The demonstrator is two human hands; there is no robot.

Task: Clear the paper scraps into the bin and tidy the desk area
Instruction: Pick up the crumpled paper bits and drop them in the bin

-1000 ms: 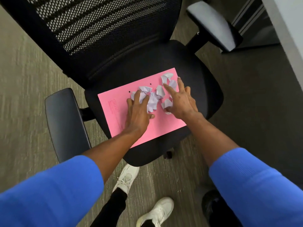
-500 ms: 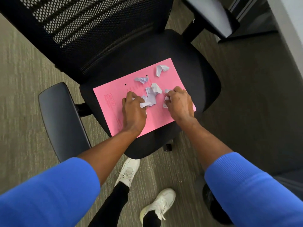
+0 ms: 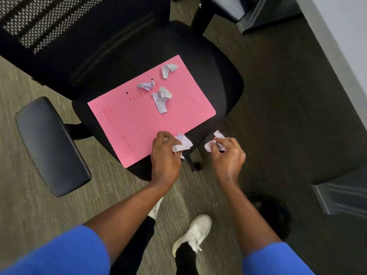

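Note:
A pink folder (image 3: pixel 139 118) lies flat on the black seat of an office chair (image 3: pixel 218 76). Three crumpled white paper scraps rest on its far half: one near the top corner (image 3: pixel 167 69), one by the punch holes (image 3: pixel 146 85), and a larger one in the middle (image 3: pixel 161 100). My left hand (image 3: pixel 164 157) is closed around a bunch of paper scraps (image 3: pixel 183 144) at the folder's near edge. My right hand (image 3: pixel 228 155) grips more paper scraps (image 3: pixel 217 134) just past the seat's front edge.
The chair has a mesh backrest (image 3: pixel 59 22), a left armrest (image 3: pixel 49 143) and a right armrest (image 3: pixel 224 6). My white shoes (image 3: pixel 195 233) stand on grey carpet. A grey cabinet corner (image 3: pixel 341 197) sits at the right, a pale wall (image 3: pixel 345 32) beyond.
Both hands closed on scraps on the folder and pulled back toward me, off the folder's near edge. Three scraps stayed behind on the folder.

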